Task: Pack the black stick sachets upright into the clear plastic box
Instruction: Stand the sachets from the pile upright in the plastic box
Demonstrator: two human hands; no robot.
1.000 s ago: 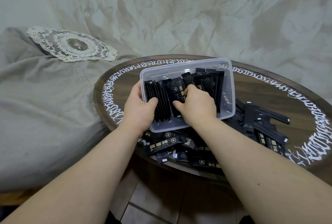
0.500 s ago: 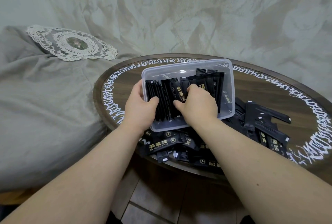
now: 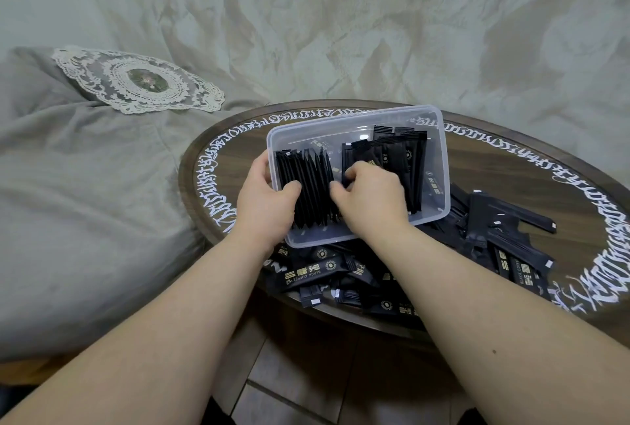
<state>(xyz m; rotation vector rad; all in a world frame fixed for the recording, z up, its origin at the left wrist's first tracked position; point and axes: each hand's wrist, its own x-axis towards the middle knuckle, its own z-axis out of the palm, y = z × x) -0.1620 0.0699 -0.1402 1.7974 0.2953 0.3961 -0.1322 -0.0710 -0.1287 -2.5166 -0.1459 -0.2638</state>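
A grey bed [image 3: 85,192] sat beside the round wooden tabletop [image 3: 511,172] ringed with white writing. The clear plastic box [image 3: 358,124] rested on loose sachets [image 3: 317,271] marked "BLACK COFFEE". The left hand [image 3: 266,206] gripped the box wall; the right hand [image 3: 371,199] pinched upright sachets [image 3: 306,186] inside.

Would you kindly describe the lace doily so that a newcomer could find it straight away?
Start at the round wooden table with white lettering round its rim, then look up and left across the grey bedding. There lies the lace doily, an oval with a cream scalloped edge and a dark green floral centre. It is the only patterned, pale thing on that plain cloth.
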